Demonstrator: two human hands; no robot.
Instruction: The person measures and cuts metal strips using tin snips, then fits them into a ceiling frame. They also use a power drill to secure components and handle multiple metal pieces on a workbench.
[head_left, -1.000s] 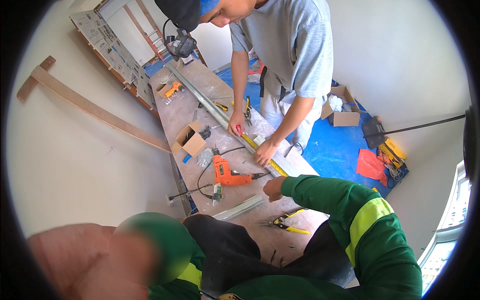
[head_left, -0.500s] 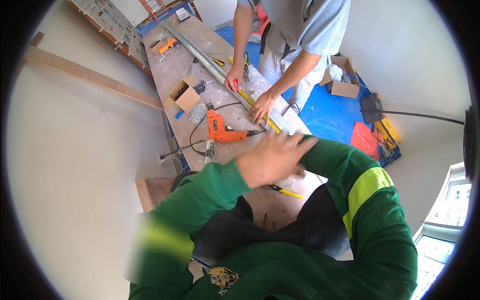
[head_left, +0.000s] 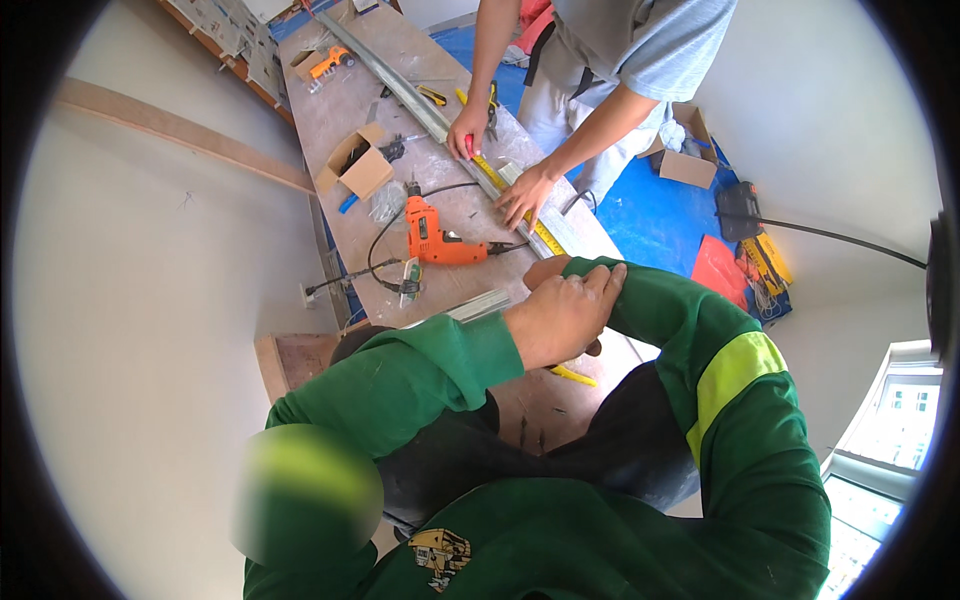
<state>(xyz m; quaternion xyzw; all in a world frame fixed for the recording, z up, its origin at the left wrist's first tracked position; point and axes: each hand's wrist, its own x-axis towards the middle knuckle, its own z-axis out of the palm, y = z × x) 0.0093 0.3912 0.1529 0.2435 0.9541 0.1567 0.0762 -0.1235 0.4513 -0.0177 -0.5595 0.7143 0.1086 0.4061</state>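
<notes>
My left hand (head_left: 567, 315) lies across my right wrist, its fingers closed on the green right sleeve (head_left: 640, 300) near the cuff. Only part of my right hand (head_left: 545, 271) shows, behind the left one; its fingers are hidden. Just beyond my hands, a yellow tape measure blade (head_left: 545, 238) lies along a long metal channel (head_left: 410, 98) on the table. Another person's two hands (head_left: 530, 195) press on the blade and hold its red end. A shorter metal piece (head_left: 482, 304) lies beside my left wrist. Yellow-handled pliers or a similar tool (head_left: 572, 376) are partly covered below my hands.
On the worktable (head_left: 335, 105) are an orange corded drill (head_left: 437, 238), an open cardboard box (head_left: 362, 168), a small orange tool (head_left: 330, 62) and a utility knife (head_left: 432, 96). A carton (head_left: 690, 150), a dark case (head_left: 738, 208) and a yellow level-like tool (head_left: 768, 262) stand on the blue floor sheet.
My left hand was blurred in motion above the right cuff; now it rests on the right sleeve with fingers closed. Part of my right hand and the shorter metal piece have come into sight.
</notes>
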